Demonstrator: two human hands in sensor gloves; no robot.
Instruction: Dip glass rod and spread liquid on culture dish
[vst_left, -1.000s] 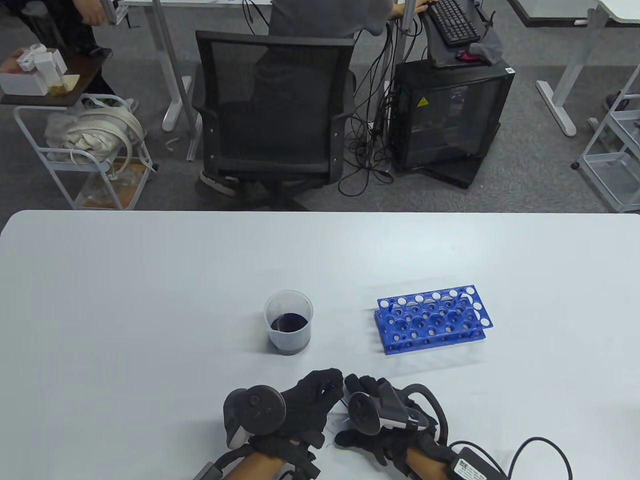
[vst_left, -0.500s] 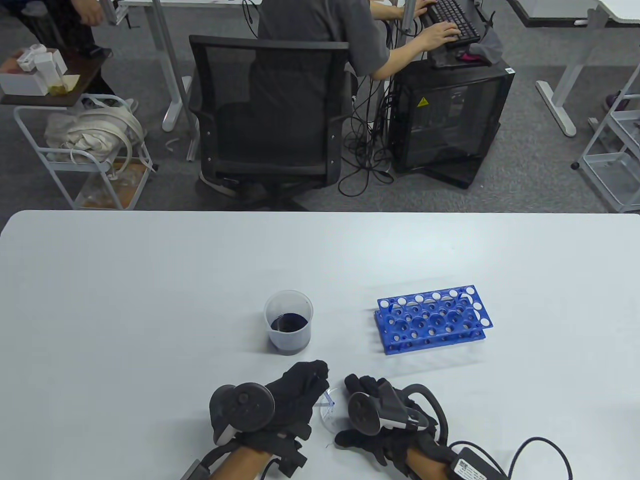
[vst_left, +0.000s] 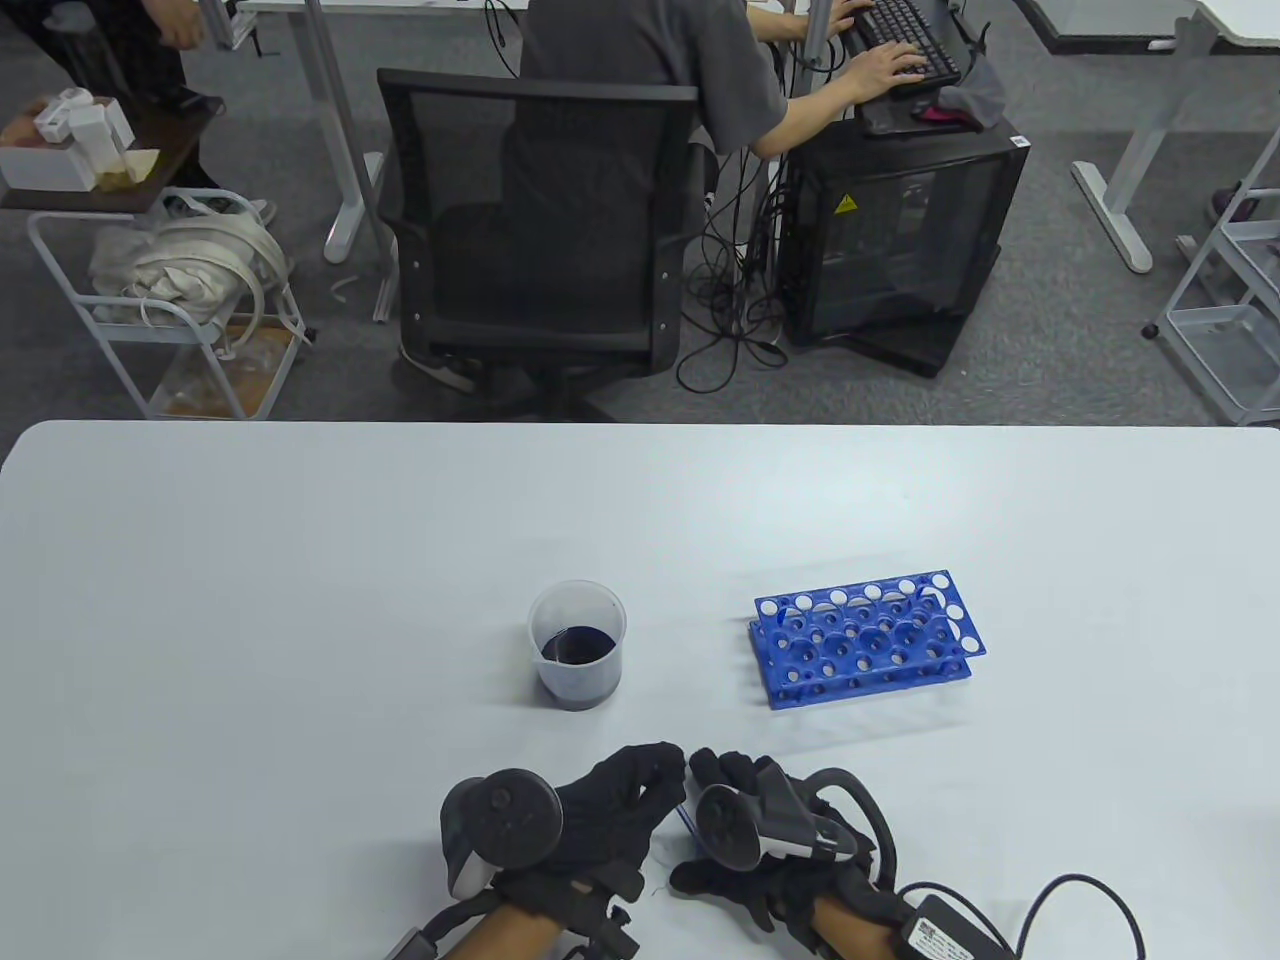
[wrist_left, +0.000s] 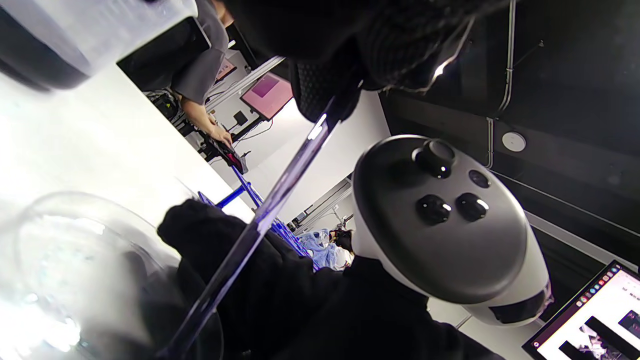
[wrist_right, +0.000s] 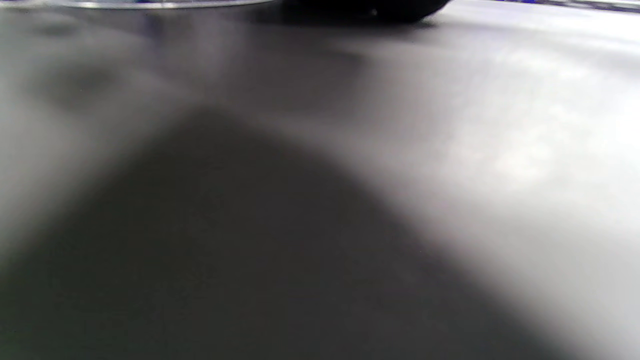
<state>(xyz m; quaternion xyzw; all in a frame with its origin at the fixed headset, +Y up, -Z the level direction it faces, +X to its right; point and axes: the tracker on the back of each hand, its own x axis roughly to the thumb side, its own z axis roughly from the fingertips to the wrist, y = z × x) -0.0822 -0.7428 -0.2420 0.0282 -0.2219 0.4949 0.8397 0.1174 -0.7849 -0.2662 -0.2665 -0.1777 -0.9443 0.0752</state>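
My left hand (vst_left: 650, 790) pinches the top of a clear glass rod (wrist_left: 272, 202) between its fingertips (wrist_left: 325, 95). The rod slants down into a clear culture dish (wrist_left: 65, 250) on the table, and a short bit of it shows between the hands in the table view (vst_left: 684, 818). My right hand (vst_left: 715, 775) lies just right of the left, with its fingers (wrist_left: 210, 235) on the dish rim. In the table view the hands hide most of the dish. A beaker (vst_left: 577, 645) of dark liquid stands just beyond the hands.
A blue test tube rack (vst_left: 865, 637) stands to the right of the beaker. The white table (vst_left: 250, 600) stretches wide to the left and right. The right wrist view shows only blurred tabletop and the dish rim (wrist_right: 150, 4).
My left hand drew the rod left, which uncovered the dish, then came back right against the right hand. The right hand has stayed put.
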